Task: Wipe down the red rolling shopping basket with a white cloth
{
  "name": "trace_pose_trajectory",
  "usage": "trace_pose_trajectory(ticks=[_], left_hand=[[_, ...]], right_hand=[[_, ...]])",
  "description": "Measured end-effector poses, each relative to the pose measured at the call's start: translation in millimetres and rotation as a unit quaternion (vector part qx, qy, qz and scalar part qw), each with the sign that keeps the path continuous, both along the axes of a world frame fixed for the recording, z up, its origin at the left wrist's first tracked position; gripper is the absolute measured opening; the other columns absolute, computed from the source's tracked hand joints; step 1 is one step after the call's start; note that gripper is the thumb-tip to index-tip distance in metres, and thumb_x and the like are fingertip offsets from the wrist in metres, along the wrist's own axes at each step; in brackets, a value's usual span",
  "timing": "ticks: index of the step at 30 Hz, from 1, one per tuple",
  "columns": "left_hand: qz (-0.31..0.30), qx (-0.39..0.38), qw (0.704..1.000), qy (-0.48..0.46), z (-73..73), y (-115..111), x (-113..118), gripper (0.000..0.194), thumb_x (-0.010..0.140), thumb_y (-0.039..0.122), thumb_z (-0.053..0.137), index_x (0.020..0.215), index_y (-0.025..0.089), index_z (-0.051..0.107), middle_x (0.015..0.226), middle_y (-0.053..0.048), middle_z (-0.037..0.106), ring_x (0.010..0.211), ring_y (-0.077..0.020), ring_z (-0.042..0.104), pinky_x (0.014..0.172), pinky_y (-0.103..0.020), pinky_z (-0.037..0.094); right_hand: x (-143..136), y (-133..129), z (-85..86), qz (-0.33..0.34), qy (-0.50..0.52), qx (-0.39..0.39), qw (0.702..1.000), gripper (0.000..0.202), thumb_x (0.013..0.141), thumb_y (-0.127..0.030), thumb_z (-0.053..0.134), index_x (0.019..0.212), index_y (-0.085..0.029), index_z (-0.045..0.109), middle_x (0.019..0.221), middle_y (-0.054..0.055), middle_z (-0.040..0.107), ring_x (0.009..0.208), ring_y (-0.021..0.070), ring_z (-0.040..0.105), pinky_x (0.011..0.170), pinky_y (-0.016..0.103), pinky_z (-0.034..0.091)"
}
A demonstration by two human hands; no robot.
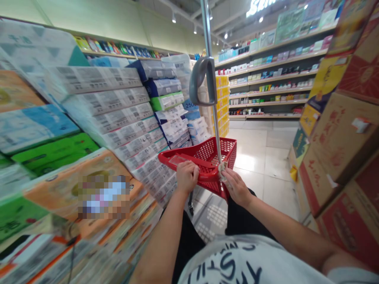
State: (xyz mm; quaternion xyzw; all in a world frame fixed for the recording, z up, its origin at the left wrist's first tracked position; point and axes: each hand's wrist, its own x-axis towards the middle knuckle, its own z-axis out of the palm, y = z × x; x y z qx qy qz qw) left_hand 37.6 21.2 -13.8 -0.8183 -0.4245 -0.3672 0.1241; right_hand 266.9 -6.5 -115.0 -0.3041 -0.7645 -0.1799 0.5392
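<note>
A red plastic shopping cart (204, 180) with perforated sides stands right in front of my body. My left hand (187, 176) is closed around its near rim, beside a rectangular panel on the red handle. At the cart's right near corner, my right hand (237, 188) presses a crumpled pale cloth (222, 170) against the rim, fingers together over it. A metal pole (216, 126) rises by the cart, with a grey loop handle (194, 85) fixed high on it. The pole's lower end is hidden behind the cloth and the rim.
Stacked packs of tissue paper (118, 98) line the left side, with orange packs (97, 177) close by. Cardboard cartons (346, 134) are piled on the right. Shelves of small goods (266, 75) stand at the back, beyond a tiled floor (251, 154).
</note>
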Motion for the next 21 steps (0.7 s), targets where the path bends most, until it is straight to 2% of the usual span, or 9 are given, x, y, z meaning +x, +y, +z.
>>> trace_pose_trajectory(ticks=[4,9,14,18,21], left_hand=[[0.022,-0.022,0.999,0.022,8.5,-19,20,0.032,0.093,0.027,0.041,0.072,0.022,0.065,0.079,-0.001,0.069,0.087,-0.0196,0.060,0.086,-0.039,0.039],[0.042,0.039,0.998,0.021,-8.7,-32,40,0.027,0.093,0.024,0.041,0.075,0.021,0.061,0.077,-0.005,0.065,0.085,-0.0213,0.057,0.090,-0.042,0.038],[0.042,0.064,0.997,-0.007,-20.0,-25,37,0.026,0.092,0.022,0.040,0.072,0.021,0.057,0.073,-0.004,0.061,0.081,-0.0212,0.054,0.087,-0.042,0.037],[0.036,0.055,0.998,-0.018,-20.6,-27,35,0.031,0.094,0.023,0.033,0.073,0.021,0.056,0.075,-0.004,0.061,0.083,-0.0207,0.053,0.088,-0.042,0.036],[0.026,0.037,0.999,-0.020,-20.8,-27,30,0.037,0.095,0.024,0.025,0.074,0.022,0.056,0.078,-0.004,0.062,0.084,-0.0203,0.052,0.087,-0.041,0.036]], right_hand=[[-1,-2,-2.2,0.004,-0.035,-0.011,0.999,0.056,0.091,-0.011,0.050,0.144,-0.019,0.037,0.135,0.014,0.053,0.130,0.0261,0.046,0.103,0.046,0.047],[-20,-5,-1.2,-0.032,0.048,-0.046,0.997,0.052,0.092,-0.015,0.048,0.144,-0.017,0.038,0.133,0.018,0.053,0.125,0.0276,0.050,0.099,0.046,0.051],[-33,-5,17.7,0.048,-0.004,-0.034,0.998,0.055,0.092,-0.017,0.049,0.145,-0.023,0.035,0.135,0.013,0.053,0.130,0.0271,0.045,0.104,0.050,0.045],[-36,-1,26.4,0.046,0.044,-0.054,0.996,0.057,0.093,-0.020,0.048,0.147,-0.020,0.030,0.137,0.016,0.050,0.130,0.0272,0.045,0.104,0.052,0.044],[-45,-3,32.9,0.059,0.021,-0.060,0.996,0.054,0.092,-0.017,0.049,0.144,-0.020,0.036,0.136,0.015,0.051,0.129,0.0271,0.046,0.105,0.051,0.042]])
